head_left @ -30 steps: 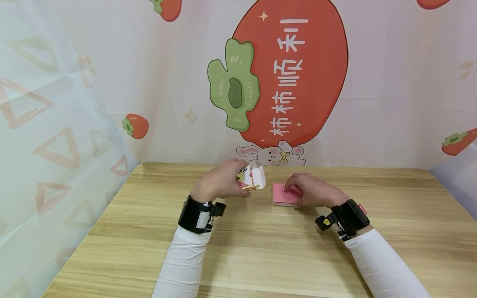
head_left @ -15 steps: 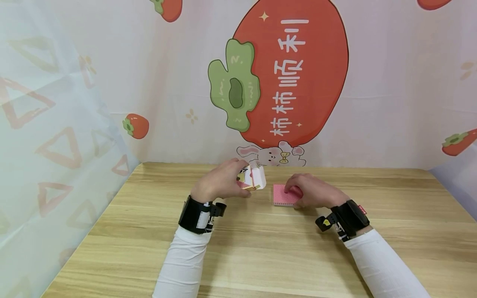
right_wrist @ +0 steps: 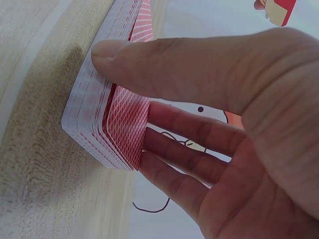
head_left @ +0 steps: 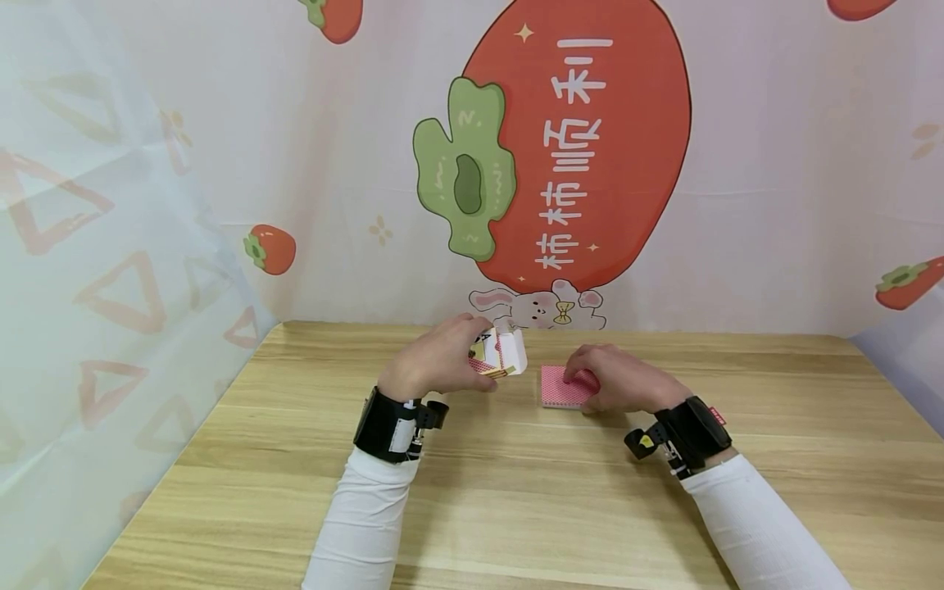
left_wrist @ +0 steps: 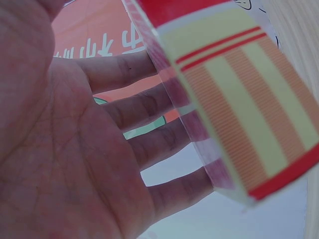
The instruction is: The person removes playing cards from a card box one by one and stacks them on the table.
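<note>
My left hand (head_left: 437,356) grips a small card box (head_left: 509,352) just above the table, its white flap end facing right towards the other hand. Striped yellow and orange printing covers the box side (left_wrist: 239,99) in the left wrist view, where the fingertips lie along one face. To its right, a deck of red-backed playing cards (head_left: 555,387) lies face down on the table. My right hand (head_left: 627,378) holds this deck by its right part. In the right wrist view the thumb presses one edge of the cards (right_wrist: 127,124), and the other fingers reach the far side.
The wooden table (head_left: 516,508) stretches in front of both arms. Behind it hangs a cloth backdrop (head_left: 347,164) printed with persimmons and a rabbit. Each wrist wears a black strap (head_left: 693,433) with a small camera.
</note>
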`<state>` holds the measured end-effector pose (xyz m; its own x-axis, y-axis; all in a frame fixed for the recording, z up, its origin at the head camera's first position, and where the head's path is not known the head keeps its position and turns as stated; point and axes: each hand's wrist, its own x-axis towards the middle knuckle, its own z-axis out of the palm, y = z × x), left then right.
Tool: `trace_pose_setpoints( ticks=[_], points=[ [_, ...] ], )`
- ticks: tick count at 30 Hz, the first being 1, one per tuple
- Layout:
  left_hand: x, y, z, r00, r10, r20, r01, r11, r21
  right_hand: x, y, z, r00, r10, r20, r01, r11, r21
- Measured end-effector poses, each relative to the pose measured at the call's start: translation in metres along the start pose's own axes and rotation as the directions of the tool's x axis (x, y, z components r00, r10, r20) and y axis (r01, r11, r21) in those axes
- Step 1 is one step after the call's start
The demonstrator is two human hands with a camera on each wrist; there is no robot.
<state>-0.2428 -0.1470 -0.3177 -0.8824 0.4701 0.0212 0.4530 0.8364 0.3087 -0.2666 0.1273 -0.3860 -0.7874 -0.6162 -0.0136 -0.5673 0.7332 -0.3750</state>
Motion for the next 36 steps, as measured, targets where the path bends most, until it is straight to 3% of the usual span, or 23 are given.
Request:
trace_pose_setpoints(
  ticks=[36],
  points=[
    [-0.0005,0.001,0.0001,1.0,0.002,0.017,-0.002,1.0,-0.004,0.0,0.0002,0.0012,1.0,0.009,-0.004,-0.009,1.0,0.014]
  ],
)
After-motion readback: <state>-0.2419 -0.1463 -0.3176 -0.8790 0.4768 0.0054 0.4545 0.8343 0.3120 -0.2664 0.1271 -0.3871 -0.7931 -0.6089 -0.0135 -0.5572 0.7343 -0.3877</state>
